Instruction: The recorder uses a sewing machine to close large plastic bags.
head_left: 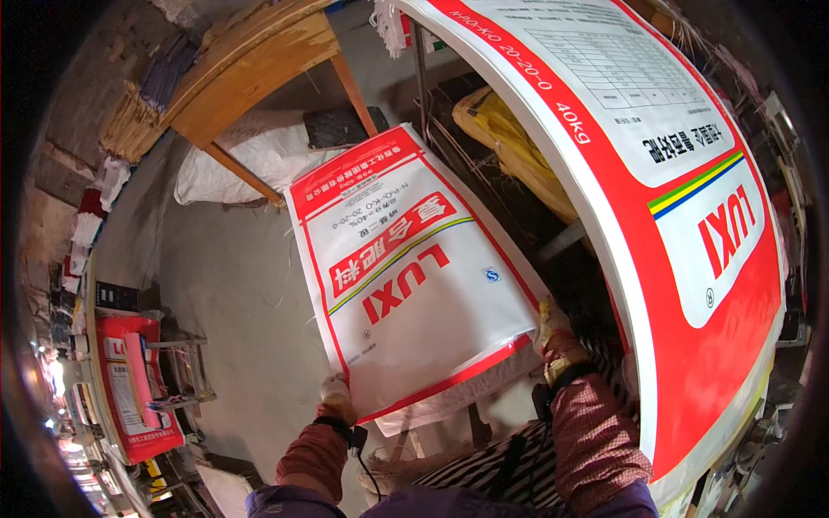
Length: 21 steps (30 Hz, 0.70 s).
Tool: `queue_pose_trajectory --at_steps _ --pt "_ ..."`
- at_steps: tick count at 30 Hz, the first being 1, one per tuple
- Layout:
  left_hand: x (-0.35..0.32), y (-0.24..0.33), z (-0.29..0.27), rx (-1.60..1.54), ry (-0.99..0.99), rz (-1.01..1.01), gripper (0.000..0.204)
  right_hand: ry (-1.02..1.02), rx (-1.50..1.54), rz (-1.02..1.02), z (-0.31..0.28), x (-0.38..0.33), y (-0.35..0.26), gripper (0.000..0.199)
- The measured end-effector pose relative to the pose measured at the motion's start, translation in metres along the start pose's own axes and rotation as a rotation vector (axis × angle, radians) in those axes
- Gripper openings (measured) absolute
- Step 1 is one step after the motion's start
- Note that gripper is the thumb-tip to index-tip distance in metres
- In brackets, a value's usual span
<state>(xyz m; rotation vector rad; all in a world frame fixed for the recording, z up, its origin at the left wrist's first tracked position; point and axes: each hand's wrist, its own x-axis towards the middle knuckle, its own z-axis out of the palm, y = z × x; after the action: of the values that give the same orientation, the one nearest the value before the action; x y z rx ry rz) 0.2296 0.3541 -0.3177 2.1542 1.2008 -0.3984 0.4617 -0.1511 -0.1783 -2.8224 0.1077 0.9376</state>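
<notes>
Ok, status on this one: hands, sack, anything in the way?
Left hand and right hand, both gloved, grip the near edge of a flat red-and-white sack. Sack held up over the floor. Big stack of like sacks close on the right.

Bright, even daylight, sharp at centre; fisheye bends edges, with dark vignetted corners.

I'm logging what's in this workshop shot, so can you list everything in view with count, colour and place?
held sack: one, white and red, centre, gripped at its lower corners
large sack sheet: one, white and red, curving down the right
wooden table: one, brown, upper left
filled bag: one, white, under the table
yellow bag: one, behind the held sack
sack stack: red and white, lower left
left hand: gloved, on the sack's lower left corner
right hand: gloved, on its lower right corner
</notes>
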Motion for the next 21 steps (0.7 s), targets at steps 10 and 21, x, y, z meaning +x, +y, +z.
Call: queue_pose_trajectory --at_steps 10,21 --pt "0.039 -0.026 0.017 -0.318 -0.004 -0.024 0.019 0.135 0.163 0.078 0.024 0.004 0.003 0.038" --pt "-0.087 0.226 -0.022 0.233 0.041 0.397 0.050 0.394 -0.006 0.162 0.050 -0.198 0.006 0.034"
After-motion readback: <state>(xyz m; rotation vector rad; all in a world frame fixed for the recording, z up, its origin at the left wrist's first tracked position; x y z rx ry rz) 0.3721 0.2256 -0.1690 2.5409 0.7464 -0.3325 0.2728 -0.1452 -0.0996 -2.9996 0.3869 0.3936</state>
